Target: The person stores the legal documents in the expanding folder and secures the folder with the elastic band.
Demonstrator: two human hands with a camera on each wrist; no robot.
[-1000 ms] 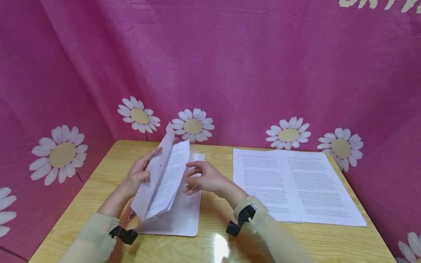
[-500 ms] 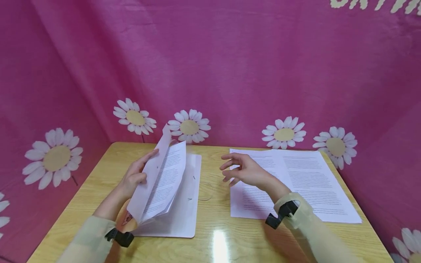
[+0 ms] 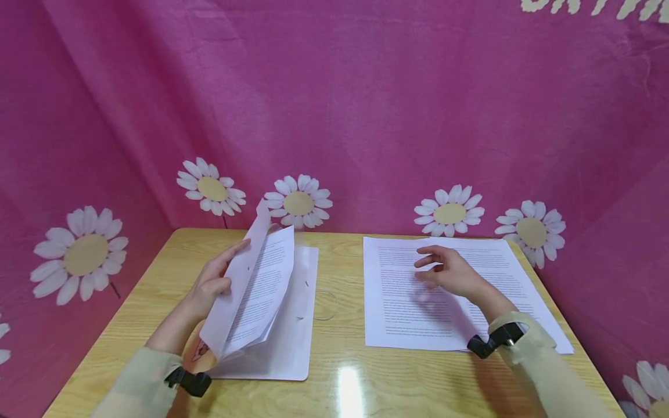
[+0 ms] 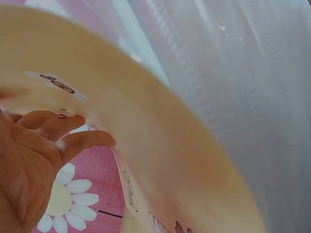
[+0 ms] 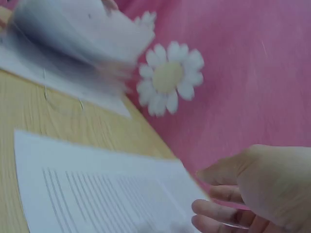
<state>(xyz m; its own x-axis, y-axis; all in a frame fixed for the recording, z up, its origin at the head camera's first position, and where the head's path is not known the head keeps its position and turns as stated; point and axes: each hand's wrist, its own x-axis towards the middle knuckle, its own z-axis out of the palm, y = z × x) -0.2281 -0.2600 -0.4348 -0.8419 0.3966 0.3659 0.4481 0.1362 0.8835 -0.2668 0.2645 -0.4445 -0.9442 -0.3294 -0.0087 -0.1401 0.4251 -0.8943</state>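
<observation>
My left hand [image 3: 209,288] pinches the folder [image 3: 290,351] at left. My right hand [image 3: 453,276], fingers loosely bent, holds nothing over the papers [image 3: 407,319] at right; they look light, floppy, best picked up by the near edge.

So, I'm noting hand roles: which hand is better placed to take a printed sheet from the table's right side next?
Probably the right hand: it is empty and over the printed sheets. The left hand is occupied, holding up the folder cover.

R hand [image 3: 446,271] is moving away from the folder [image 3: 300,348], going across the table [image 3: 340,267] twd its R edge & now hovering over the printed sheets [image 3: 413,316], w/ its shadow falling on them.
</observation>
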